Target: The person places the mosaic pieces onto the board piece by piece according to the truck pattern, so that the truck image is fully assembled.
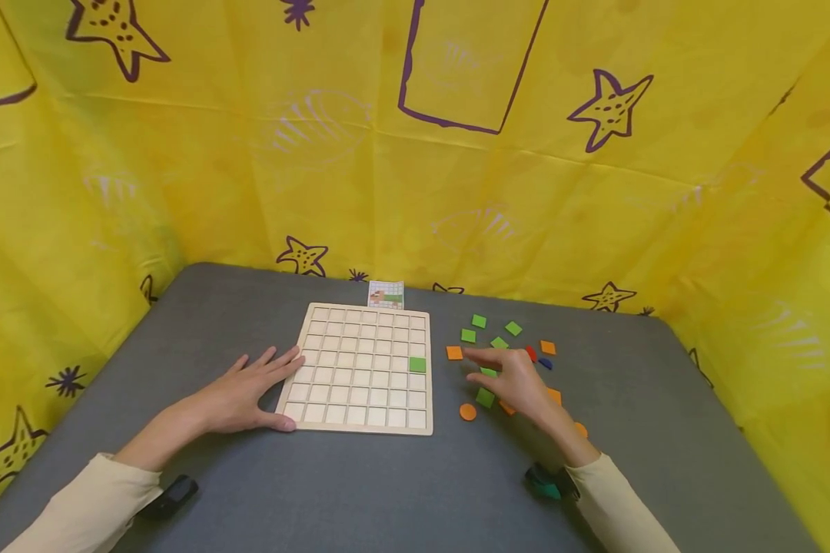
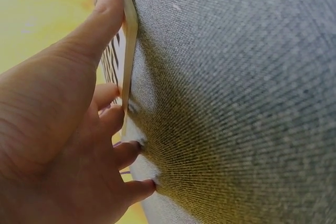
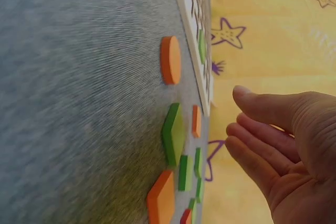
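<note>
Pinching nothing, we're hovering our right hand (image 1: 515,379), thumb and fingers parted, over loose tiles (image 1: 468,336) right of the board (image 1: 346,376), resting our spread left hand (image 1: 238,398) on its left edge, probably choosing a tile, next needing a pinch, working on grey tabletop (image 1: 387,491) before yellow starfish-print cloth (image 1: 387,192).

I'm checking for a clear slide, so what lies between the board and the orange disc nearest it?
Only bare gray tabletop separates the board from that orange disc, as the head view shows.
</note>
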A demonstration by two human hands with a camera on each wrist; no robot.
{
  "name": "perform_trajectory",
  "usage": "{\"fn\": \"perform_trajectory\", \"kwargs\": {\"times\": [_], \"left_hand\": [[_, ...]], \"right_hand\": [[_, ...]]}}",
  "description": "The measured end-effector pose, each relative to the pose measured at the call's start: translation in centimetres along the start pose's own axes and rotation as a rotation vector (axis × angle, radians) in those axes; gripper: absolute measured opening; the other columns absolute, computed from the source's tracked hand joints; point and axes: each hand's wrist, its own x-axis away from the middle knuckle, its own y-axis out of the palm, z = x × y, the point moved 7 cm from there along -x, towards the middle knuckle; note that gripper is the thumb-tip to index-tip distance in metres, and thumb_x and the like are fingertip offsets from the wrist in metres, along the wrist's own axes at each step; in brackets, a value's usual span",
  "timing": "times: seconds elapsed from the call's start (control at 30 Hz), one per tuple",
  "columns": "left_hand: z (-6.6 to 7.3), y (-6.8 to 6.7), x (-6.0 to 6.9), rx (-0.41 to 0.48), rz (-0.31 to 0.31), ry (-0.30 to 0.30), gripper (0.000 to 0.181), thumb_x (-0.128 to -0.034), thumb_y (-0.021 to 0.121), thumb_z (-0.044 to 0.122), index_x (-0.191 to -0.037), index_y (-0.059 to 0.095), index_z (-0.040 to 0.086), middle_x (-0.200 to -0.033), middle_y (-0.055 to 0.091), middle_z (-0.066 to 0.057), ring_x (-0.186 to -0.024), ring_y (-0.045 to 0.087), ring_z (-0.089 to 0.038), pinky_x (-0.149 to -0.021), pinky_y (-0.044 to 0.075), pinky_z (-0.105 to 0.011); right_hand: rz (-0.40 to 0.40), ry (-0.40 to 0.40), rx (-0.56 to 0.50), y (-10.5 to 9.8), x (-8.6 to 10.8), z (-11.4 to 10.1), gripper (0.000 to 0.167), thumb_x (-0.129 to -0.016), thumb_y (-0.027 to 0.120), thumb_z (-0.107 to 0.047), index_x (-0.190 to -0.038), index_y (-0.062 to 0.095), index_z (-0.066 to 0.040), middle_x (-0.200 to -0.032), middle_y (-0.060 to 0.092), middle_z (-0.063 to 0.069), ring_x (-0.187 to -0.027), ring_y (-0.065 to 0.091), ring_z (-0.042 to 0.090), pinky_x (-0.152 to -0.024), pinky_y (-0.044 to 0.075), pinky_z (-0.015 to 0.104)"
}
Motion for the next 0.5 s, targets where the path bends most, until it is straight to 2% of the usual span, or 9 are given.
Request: {"fn": "perform_trajectory", "kwargs": {"times": [0.3,0.5], "left_hand": [[0.6,0.0,-0.5,-0.030,0.002,0.015,0.109,-0.0718,0.070,0.069,-0.153,0.032,0.008,-0.160,0.024,-0.016,-0.143,0.017,-0.051,-0.106,0.010,-0.073],[1.0,-0.5,-0.1,-0.019,-0.002,0.011,0.107,-0.0714,0.073,0.065,-0.152,0.034,0.006,-0.160,0.024,-0.017,-0.142,0.017,-0.053,-0.105,0.011,-0.074]], "right_hand": [[0.039,0.014,0.060,-1.0,2.0,1.0,0.038,-0.077,0.081,-0.003,-0.114,0.072,0.002,-0.107,0.073,0.014,-0.097,0.071,0.028,-0.080,0.057,0.036],[0.038,0.049,0.094,-0.8,2.7,1.8,0.038,-0.077,0.083,-0.011,-0.113,0.073,-0.002,-0.106,0.074,0.010,-0.095,0.072,0.024,-0.076,0.058,0.031]]}}
